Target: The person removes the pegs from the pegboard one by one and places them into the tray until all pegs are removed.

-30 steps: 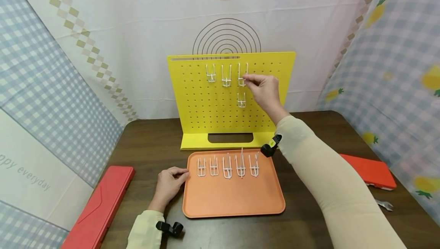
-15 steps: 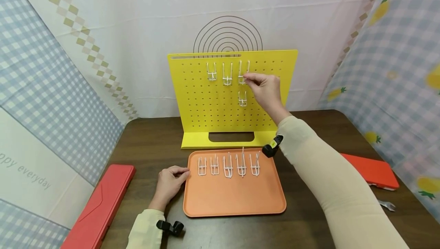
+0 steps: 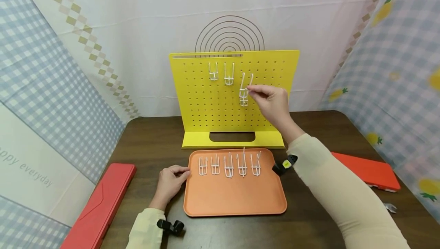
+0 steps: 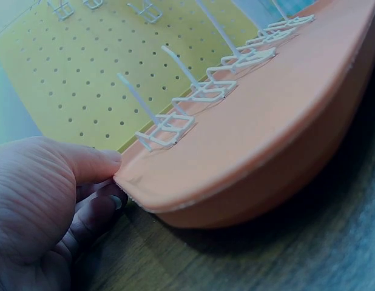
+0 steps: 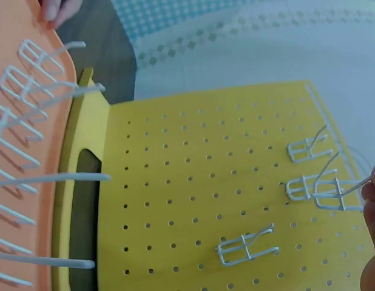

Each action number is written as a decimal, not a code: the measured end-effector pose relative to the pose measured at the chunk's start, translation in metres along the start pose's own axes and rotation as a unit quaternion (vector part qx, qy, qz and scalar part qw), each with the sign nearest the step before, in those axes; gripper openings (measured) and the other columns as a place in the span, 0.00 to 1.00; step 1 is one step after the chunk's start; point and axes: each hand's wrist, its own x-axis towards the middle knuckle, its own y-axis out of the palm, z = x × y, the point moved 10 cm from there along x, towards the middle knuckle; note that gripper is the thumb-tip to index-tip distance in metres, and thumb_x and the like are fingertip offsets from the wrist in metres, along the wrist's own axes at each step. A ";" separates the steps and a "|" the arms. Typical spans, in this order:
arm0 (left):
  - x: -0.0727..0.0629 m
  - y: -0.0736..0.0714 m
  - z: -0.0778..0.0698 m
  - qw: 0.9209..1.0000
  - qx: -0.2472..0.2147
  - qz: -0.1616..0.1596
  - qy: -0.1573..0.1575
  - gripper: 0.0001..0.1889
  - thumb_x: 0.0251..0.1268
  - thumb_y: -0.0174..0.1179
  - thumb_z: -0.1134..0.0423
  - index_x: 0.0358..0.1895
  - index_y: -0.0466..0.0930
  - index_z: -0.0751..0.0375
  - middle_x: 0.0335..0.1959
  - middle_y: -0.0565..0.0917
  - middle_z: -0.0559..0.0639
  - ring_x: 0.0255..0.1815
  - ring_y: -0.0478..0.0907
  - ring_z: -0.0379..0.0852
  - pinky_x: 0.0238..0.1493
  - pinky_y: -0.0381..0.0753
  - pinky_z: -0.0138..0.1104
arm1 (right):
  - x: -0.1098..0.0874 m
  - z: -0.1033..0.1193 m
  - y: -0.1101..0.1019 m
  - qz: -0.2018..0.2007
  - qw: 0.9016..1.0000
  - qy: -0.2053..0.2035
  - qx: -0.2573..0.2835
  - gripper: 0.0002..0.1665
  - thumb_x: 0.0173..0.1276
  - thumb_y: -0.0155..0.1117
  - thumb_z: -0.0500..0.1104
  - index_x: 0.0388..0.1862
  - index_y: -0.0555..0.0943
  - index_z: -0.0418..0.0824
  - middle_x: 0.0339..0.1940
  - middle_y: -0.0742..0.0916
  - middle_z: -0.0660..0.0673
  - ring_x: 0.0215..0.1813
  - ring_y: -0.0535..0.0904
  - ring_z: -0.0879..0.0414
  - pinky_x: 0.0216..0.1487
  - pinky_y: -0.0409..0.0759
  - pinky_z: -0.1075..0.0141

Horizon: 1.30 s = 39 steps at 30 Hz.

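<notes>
My right hand (image 3: pixel 271 102) pinches a white wire pegboard hook (image 3: pixel 243 84) in front of the yellow pegboard (image 3: pixel 209 105). In the right wrist view that hook (image 5: pixel 338 195) stands off the board, its long prong reaching toward the fingertips. Two more hooks hang in the board's upper row, a left one (image 3: pixel 213 74) and a middle one (image 3: pixel 228 76). A lower hook (image 3: pixel 244 103) is partly covered by the held one. My left hand (image 3: pixel 170 184) grips the left rim of the orange tray (image 3: pixel 233 201), thumb on top. Several white hooks (image 3: pixel 228 168) lie in a row on the tray.
A long red case (image 3: pixel 99 207) lies on the brown table (image 3: pixel 151 138) at the left. At the right are a red-orange case (image 3: pixel 369 170) and a wrench (image 3: pixel 390 207), partly behind the right sleeve. Patterned cloths surround the table.
The hook in my right hand has come away from the upper row of the pegboard and moved down and toward me. My left hand stays at the tray rim.
</notes>
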 end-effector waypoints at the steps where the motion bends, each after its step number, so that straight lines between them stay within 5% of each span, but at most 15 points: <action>1: 0.000 0.000 0.000 1.000 0.001 0.000 -0.001 0.04 0.54 0.71 0.63 0.33 0.90 0.56 0.32 0.86 0.46 0.32 0.82 0.40 0.31 0.80 0.30 | -0.006 0.001 -0.003 -0.001 1.000 -0.003 0.005 0.08 0.63 0.69 0.37 0.41 0.89 0.42 0.40 0.89 0.47 0.41 0.85 0.60 0.40 0.80 0.73; 10: 0.000 -0.001 0.000 1.000 0.008 0.003 -0.004 0.04 0.54 0.72 0.63 0.33 0.90 0.55 0.33 0.86 0.46 0.32 0.82 0.41 0.32 0.80 0.31 | -0.062 0.037 -0.025 -0.022 0.998 -0.022 0.051 0.09 0.60 0.66 0.26 0.39 0.86 0.29 0.38 0.88 0.37 0.38 0.85 0.59 0.36 0.79 0.75; 16: 0.001 -0.001 0.002 1.000 0.011 0.004 -0.008 0.04 0.54 0.71 0.62 0.33 0.90 0.54 0.33 0.86 0.46 0.33 0.82 0.40 0.32 0.80 0.30 | -0.097 0.057 -0.017 -0.007 0.995 -0.009 0.103 0.09 0.59 0.64 0.22 0.39 0.85 0.26 0.37 0.87 0.34 0.27 0.76 0.60 0.25 0.70 0.75; 31: 0.001 0.002 0.001 1.000 0.013 0.004 -0.007 0.04 0.54 0.71 0.63 0.34 0.90 0.56 0.33 0.86 0.46 0.32 0.82 0.41 0.32 0.80 0.30 | -0.150 0.065 0.058 0.070 0.974 0.049 0.209 0.10 0.61 0.62 0.22 0.41 0.84 0.26 0.38 0.87 0.34 0.37 0.84 0.44 0.37 0.81 0.69; 39: 0.001 0.002 0.001 1.000 0.009 0.006 -0.013 0.04 0.55 0.71 0.62 0.34 0.90 0.55 0.33 0.86 0.46 0.32 0.82 0.41 0.32 0.80 0.29 | -0.175 0.055 0.103 0.130 0.951 0.102 0.262 0.12 0.64 0.60 0.25 0.46 0.82 0.23 0.42 0.86 0.32 0.42 0.84 0.41 0.39 0.83 0.58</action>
